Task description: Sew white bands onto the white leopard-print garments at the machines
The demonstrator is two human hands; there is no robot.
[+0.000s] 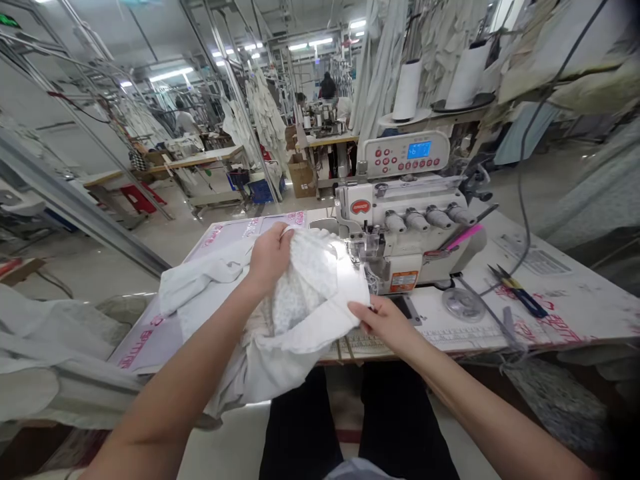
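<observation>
A pale, faintly patterned garment piece is spread between both hands, with a plain white band along its right side. My left hand pinches its upper edge, left of the sewing head. Lower right, my right hand grips the band's edge between thumb and fingers. The cloth's right side lies close to the needle area of a white overlock sewing machine; whether it sits under the presser foot I cannot tell. A lamp lights the fabric there. Part of the cloth hangs over the table's front edge.
Thread snips and a clear round plastic disc lie right of the machine. A dark cable hangs at right. White thread cones stand behind. More pale cloth is heaped at left. Other people sit farther back.
</observation>
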